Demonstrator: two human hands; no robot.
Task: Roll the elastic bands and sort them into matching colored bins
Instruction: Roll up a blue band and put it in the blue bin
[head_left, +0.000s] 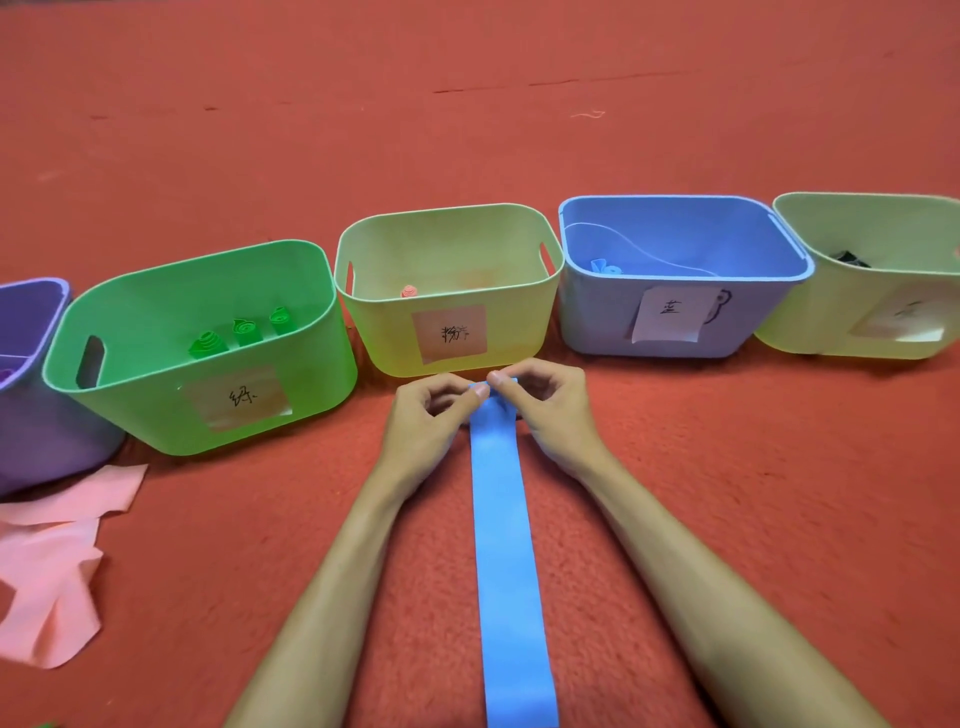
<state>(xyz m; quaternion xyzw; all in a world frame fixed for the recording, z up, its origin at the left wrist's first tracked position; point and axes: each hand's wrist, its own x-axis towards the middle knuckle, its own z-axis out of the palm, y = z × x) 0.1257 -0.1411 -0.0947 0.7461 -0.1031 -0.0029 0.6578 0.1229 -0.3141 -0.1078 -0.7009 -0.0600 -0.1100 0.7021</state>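
Blue band (506, 545): long, flat, smooth strip on the carpet (727, 467); far end lies just before the yellow-green bin (384, 338).
L hand (426, 415): fingers curled, pinching the band's far end at its left corner.
R hand (550, 410): same, pinching the right corner.
Bins: rounded plastic tubs w/ paper labels, in a row: purple bin (36, 431), green bin (156, 410), yellow-green, blue bin (587, 322), pale yellow bin (810, 322).
Inside: 3 green rolls (244, 332) in green; pink roll (409, 291) in yellow-green; blue roll (605, 267) in blue.
Floor: fuzzy red carpet; loose pink bands (52, 561), rumpled, at left.

Left grip (430, 415) and right grip (551, 410) in pinch
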